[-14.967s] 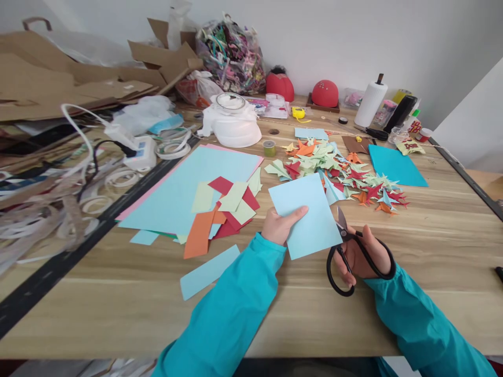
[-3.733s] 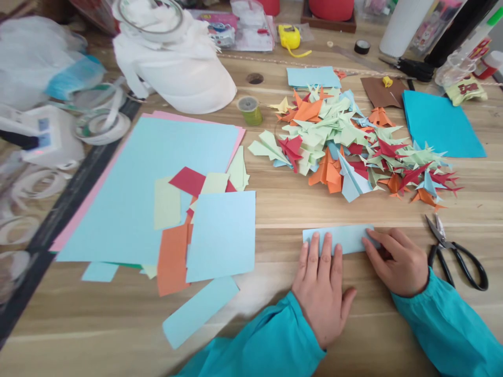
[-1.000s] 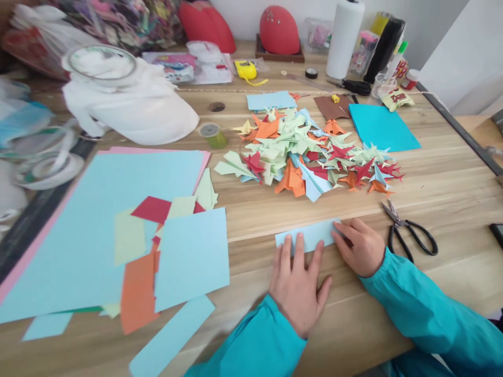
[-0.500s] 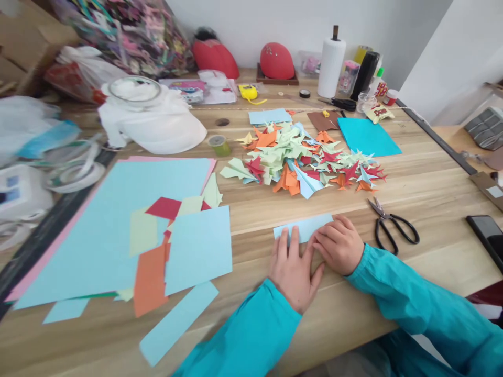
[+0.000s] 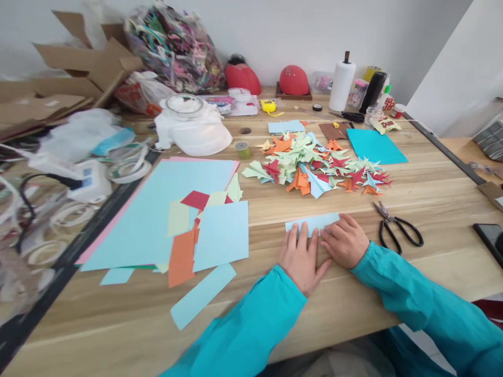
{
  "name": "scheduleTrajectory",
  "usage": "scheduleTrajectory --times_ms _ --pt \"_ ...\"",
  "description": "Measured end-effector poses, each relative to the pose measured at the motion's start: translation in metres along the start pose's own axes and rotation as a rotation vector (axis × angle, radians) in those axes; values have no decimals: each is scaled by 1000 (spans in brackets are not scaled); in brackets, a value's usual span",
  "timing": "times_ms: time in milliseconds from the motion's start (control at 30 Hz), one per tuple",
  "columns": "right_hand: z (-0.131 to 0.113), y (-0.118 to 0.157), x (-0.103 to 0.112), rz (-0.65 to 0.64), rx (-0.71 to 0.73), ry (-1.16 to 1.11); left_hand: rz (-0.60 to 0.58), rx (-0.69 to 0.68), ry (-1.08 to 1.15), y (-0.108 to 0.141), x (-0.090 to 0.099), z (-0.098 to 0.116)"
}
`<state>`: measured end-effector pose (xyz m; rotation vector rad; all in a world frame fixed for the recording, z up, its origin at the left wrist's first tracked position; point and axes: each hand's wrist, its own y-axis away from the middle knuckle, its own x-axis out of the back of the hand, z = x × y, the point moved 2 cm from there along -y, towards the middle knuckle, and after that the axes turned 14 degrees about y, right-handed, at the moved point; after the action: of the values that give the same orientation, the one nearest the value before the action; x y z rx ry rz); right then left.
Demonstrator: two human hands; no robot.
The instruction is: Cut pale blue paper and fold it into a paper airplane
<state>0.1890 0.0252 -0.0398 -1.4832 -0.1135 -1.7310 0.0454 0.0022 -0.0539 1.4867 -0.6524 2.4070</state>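
Note:
A light blue strip of paper [image 5: 313,223] lies flat on the wooden table in front of me. My left hand [image 5: 301,259] rests on its left part, palm down with the fingers stretched out and the thumb apart. At the right end of the strip, my right hand [image 5: 346,242] has its fingers curled and pressed together on the paper's near edge; what the fingertips pinch is partly hidden. Black-handled scissors [image 5: 398,226] lie with blades parted, just right of that hand. Beyond the strip spreads a heap of folded paper planes and stars [image 5: 310,162] in green, orange, red and blue.
Large blue sheets [image 5: 153,214] lie at left, topped by a smaller blue sheet [image 5: 223,235] and colored scraps. Another blue strip [image 5: 203,297] sits nearer me. A turquoise sheet [image 5: 376,146] is behind the heap; a phone [image 5: 490,238] lies at the right edge.
The view has turned left, so the table's things appear shifted right. Both hands stay on the blue strip, with only slight finger movement.

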Motion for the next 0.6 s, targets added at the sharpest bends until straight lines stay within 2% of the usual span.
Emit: scheduleTrajectory --times_ms 300,600 --pt "19 12 5 90 -64 -22 -55 -105 -26 13 12 -25" --pt "33 27 -5 108 -148 -164 -87 -194 -80 21 25 -46"
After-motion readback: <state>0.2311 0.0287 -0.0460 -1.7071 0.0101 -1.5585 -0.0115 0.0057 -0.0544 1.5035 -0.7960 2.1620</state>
